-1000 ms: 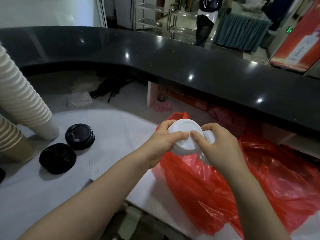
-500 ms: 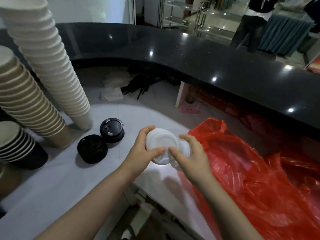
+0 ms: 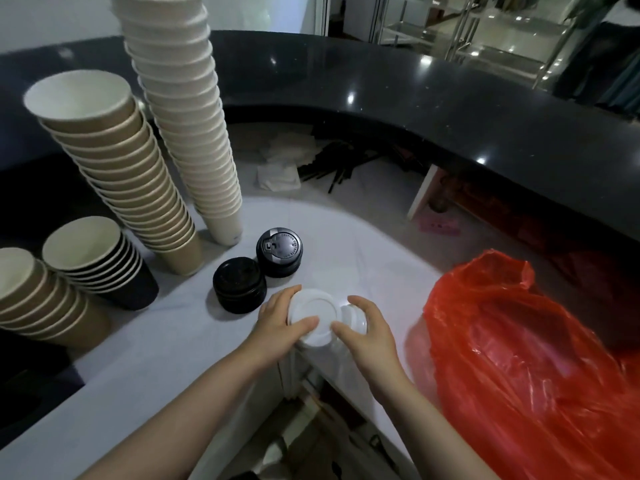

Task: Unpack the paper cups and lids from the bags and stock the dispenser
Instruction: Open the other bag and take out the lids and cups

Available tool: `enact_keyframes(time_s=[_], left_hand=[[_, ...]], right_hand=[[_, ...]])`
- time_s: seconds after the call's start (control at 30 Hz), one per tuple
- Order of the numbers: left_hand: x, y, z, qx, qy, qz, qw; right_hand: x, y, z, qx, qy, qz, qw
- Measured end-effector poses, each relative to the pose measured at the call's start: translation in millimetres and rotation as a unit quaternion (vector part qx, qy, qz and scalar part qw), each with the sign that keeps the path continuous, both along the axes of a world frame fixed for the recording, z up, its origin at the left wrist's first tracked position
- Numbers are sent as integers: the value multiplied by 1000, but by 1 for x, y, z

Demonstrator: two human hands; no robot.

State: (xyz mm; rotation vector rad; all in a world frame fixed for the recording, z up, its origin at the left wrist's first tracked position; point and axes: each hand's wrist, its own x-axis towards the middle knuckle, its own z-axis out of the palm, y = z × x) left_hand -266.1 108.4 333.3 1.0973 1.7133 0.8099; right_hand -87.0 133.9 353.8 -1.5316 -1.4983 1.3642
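White lids (image 3: pixel 313 315) held as a short stack on its side just above the near edge of the white worktop (image 3: pixel 166 344), top face turned up toward the camera; left hand (image 3: pixel 277 323) wrapped round the left rim, thumb laid across the face; right hand (image 3: pixel 367 329) gripping the right end of the stack, thumb meeting the face from the other side; both hands clamped on the same stack, neither free.

Just beside the left hand, two piles of black lids: a plain pile (image 3: pixel 239 284) nearest, a second pile with a printed sip-flap top (image 3: pixel 280 251) touching or almost touching it behind; beyond those, a tall cream cup stack (image 3: pixel 188 126) leaning, a kraft-brown cup stack (image 3: pixel 128 178) leaning the other way, a short black-sleeved cup stack (image 3: pixel 104 263) and another brown stack (image 3: pixel 41 306) at the far left; to the right, the red plastic bag (image 3: pixel 519 358) slumped open on the worktop; behind everything, the curved black counter (image 3: pixel 415 95); no dispenser identifiable in view.

Likely next: setting the white stack down by the black piles. Risks, judged from here: stack held sideways over the worktop's edge, so a loosened grip could fan the lids apart and drop some to the floor; a careless elbow or sweep leftward could topple the leaning cup towers; a crowded landing spot could knock the black piles askew.
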Motion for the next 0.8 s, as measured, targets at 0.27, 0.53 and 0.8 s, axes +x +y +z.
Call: enact_keyframes(time_s=[0.27, 0.53, 0.8], left_hand=[[-17, 2, -13, -4, 5, 25, 1000], [-23, 4, -13, 93, 101, -4, 991], [-25, 13, -11, 249, 257, -63, 932]], right_hand=[[-17, 4, -9, 28, 5, -21, 999], [-18, 8, -11, 37, 4, -21, 999], [-7, 9, -4, 44, 18, -83, 995]])
